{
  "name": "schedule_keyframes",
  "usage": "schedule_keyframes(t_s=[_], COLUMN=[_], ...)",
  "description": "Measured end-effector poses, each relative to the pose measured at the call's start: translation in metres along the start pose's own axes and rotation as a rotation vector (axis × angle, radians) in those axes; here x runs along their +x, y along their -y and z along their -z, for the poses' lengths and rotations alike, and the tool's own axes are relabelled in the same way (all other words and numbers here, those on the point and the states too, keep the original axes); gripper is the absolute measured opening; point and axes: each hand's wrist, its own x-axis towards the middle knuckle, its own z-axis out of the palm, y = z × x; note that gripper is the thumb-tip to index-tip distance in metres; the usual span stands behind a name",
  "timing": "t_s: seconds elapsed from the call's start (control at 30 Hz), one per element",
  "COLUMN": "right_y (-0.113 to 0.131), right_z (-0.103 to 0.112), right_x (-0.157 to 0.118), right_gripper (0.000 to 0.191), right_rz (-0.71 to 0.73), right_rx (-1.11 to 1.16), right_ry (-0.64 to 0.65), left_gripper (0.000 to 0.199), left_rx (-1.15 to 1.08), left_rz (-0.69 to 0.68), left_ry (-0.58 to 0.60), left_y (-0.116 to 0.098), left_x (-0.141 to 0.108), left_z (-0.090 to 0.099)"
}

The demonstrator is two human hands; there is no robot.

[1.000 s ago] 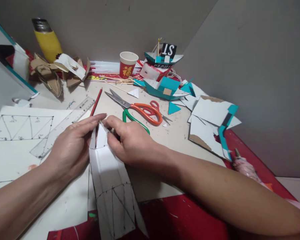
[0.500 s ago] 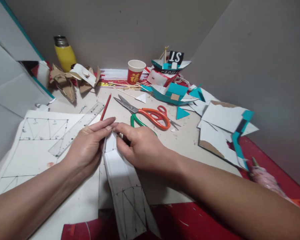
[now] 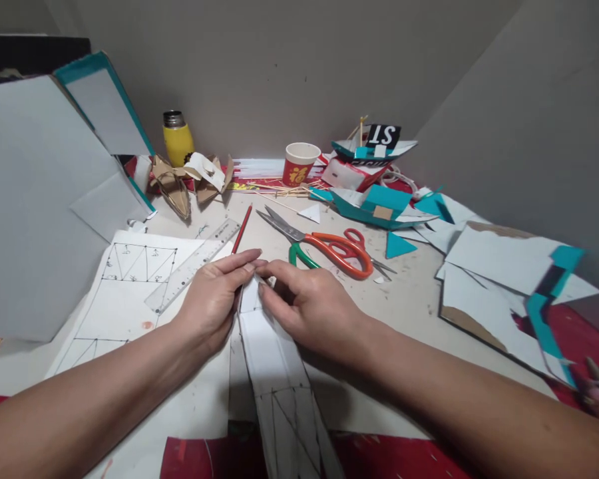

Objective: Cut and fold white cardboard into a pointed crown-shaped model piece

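Note:
A long white cardboard strip (image 3: 274, 352), folded lengthwise and marked with pen lines and triangles, runs from my fingers down toward the bottom edge. My left hand (image 3: 214, 289) grips its far end from the left, thumb and fingers pressed together. From the right, my right hand (image 3: 314, 306) pinches the same end, its fingertips meeting those of the left. The exact tip of the strip is hidden by the fingers. Just beyond the hands lie large scissors (image 3: 329, 247) with orange and green handles, and a red pencil (image 3: 242, 228).
A clear ruler (image 3: 194, 266) rests on a paper with drawn triangles (image 3: 130, 313). Behind stand a yellow bottle (image 3: 178, 143), a red paper cup (image 3: 301, 166) and teal cardboard boats (image 3: 372, 206). Cardboard scraps (image 3: 499, 266) lie right; a white board (image 3: 44, 199) rises left.
The camera view has turned left, so everything sits further right in the picture. Both hands keep their hold on the strip's far end, with little visible finger movement.

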Motion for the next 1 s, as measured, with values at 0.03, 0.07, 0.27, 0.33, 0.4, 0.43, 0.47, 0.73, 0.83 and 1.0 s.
schedule_keyframes(t_s=[0.03, 0.07, 0.27, 0.33, 0.4, 0.43, 0.47, 0.73, 0.83, 1.0], right_y=[0.001, 0.002, 0.009, 0.012, 0.014, 0.015, 0.016, 0.017, 0.014, 0.011], right_z=[0.000, 0.001, 0.007, 0.009, 0.011, 0.012, 0.013, 0.019, 0.017, 0.016], right_x=[0.000, 0.000, 0.005, 0.007, 0.008, 0.009, 0.010, 0.016, 0.015, 0.015], right_gripper=[0.025, 0.026, 0.018, 0.014, 0.010, 0.009, 0.008, 0.010, 0.011, 0.010], right_rz=[-0.014, -0.029, -0.150, -0.200, -0.255, -0.285, -0.316, -0.441, -0.450, -0.433], right_rx=[0.005, 0.016, 0.219, 0.333, 0.439, 0.480, 0.511, 0.622, 0.659, 0.648], right_ry=[0.007, 0.014, 0.051, 0.066, 0.090, 0.102, 0.116, 0.222, 0.249, 0.211], left_gripper=[0.027, 0.027, 0.024, 0.023, 0.023, 0.023, 0.023, 0.023, 0.023, 0.021], left_rx=[-0.002, -0.004, -0.069, -0.080, -0.089, -0.094, -0.097, -0.121, -0.127, -0.124], left_rz=[-0.003, -0.003, 0.001, -0.016, -0.017, -0.011, -0.005, -0.013, -0.005, -0.023], left_ry=[0.003, 0.004, -0.038, -0.052, -0.058, -0.058, -0.062, -0.063, -0.066, -0.034], left_y=[0.000, 0.000, -0.004, -0.006, -0.007, -0.007, -0.007, -0.006, -0.006, -0.004], left_x=[0.000, 0.000, 0.000, 0.001, 0.001, 0.002, 0.002, 0.004, 0.003, 0.005], left_z=[0.000, 0.000, 0.001, 0.001, 0.001, 0.001, 0.001, 0.001, 0.000, 0.002])
